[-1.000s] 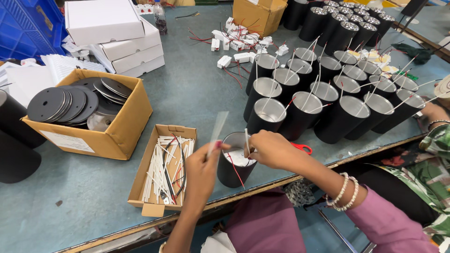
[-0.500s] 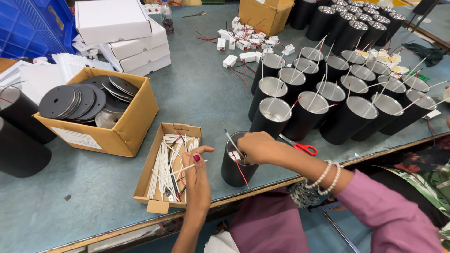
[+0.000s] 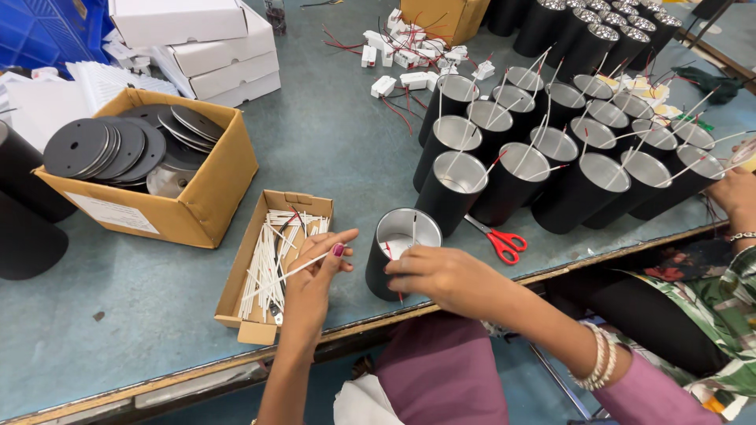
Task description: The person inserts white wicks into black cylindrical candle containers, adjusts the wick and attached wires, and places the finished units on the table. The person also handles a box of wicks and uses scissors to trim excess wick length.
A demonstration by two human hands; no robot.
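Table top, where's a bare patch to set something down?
Bare table lies between the box of black discs and the rows of black cans; another patch left of the small box of white sleeves. Crowded: the cans, and white connectors behind.

The right hand (image 3: pixel 445 275) covers the near wall of the black cylinder (image 3: pixel 402 252), so its grip there is hidden. At the far left edge, two tall black cylinders (image 3: pixel 27 212) are cut off. The blue crate (image 3: pixel 47 31) in the upper left corner shows only a corner. The contents of the brown carton (image 3: pixel 441 14) at the top edge cannot be seen. At the right edge, another person's hand (image 3: pixel 736 197) is half out of frame. Discs (image 3: pixel 118 145) hide the large box's floor.
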